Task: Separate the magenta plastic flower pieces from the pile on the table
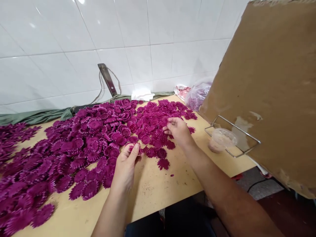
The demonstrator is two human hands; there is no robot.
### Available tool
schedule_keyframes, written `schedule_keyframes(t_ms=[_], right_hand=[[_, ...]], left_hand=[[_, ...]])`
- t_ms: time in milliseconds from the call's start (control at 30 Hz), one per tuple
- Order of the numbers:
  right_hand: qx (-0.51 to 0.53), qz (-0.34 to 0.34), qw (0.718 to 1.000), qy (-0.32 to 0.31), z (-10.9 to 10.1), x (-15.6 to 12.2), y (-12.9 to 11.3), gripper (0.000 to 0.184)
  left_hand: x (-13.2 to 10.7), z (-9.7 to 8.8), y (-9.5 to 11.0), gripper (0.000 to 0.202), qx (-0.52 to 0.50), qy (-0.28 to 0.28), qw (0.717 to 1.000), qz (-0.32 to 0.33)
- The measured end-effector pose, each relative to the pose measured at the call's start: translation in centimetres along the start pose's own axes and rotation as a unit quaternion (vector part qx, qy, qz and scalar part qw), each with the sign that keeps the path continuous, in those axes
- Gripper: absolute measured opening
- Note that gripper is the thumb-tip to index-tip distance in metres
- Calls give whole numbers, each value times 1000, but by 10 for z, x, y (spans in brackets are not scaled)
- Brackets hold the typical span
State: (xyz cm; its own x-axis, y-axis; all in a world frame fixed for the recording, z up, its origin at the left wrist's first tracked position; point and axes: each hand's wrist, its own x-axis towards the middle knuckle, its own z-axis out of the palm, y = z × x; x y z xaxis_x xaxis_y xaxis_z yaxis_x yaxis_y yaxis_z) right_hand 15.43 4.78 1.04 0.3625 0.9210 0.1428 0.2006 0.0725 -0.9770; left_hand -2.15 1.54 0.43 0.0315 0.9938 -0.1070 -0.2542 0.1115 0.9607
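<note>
My left hand [127, 163] is closed, with a magenta flower piece [131, 149] pinched between thumb and fingers, just above the table. Farther off to the right, my right hand [177, 130] reaches over a looser heap of flat magenta flower pieces [150, 123]. Its fingertips are pinched together on one flower piece [164, 121], partly lost against the heap. To the left of my left hand spreads a bigger pile of magenta layered flowers [93, 144] with pale-edged petals. A single flower piece [163, 164] lies near the front of the loose heap.
A large cardboard sheet [271, 82] stands on the right. Before it a wire rack [243, 131] holds a clear plastic tub [223, 138]. A plastic bag [197, 95], white tissue [142, 95] and green cloth [34, 116] line the back of the tan table [158, 191] by the tiled wall.
</note>
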Motion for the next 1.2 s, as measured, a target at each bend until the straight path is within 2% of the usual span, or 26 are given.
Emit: schedule_keyframes(t_ms=[100,167,233,333,433,567,667,833,900,1000,1100,1200], right_hand=[[-65,-56,995,48,-8,8,-4,35],[-171,-124,977,38,-11,-3,-6,32],[-277,-156,948,-20,-13,-21,-5,19],[-384,-117,909,-110,-9,-45,5,7],[-437,-102,885,-123,0,-51,16,10],[-409,-109,897,-128,10,-42,20,13],[-388,-110,908,-118,7,-35,16,13],[-255,-75,963,-50,-15,-28,12,14],[-220,-86,971,-47,-24,-27,11,12],[-226,-111,967,-41,-33,-29,6,12],[-243,-113,962,-45,-27,-36,3,13],[-248,-105,961,-58,-12,-47,1,12]], left_hand=[[12,1,5,43,66,20,998,8],[21,-1,5,41,135,50,988,57],[27,-6,5,27,219,61,967,114],[26,-13,6,12,329,49,931,151],[17,-15,6,16,380,40,908,174],[5,-9,-1,19,397,5,895,204],[-3,-3,-8,17,406,-17,890,206],[-16,6,-17,15,396,-69,891,208],[-20,9,-19,15,375,-81,900,208],[-21,14,-21,15,337,-85,917,194],[-20,23,-24,19,274,-82,947,145],[-17,35,-26,28,159,-103,979,71]])
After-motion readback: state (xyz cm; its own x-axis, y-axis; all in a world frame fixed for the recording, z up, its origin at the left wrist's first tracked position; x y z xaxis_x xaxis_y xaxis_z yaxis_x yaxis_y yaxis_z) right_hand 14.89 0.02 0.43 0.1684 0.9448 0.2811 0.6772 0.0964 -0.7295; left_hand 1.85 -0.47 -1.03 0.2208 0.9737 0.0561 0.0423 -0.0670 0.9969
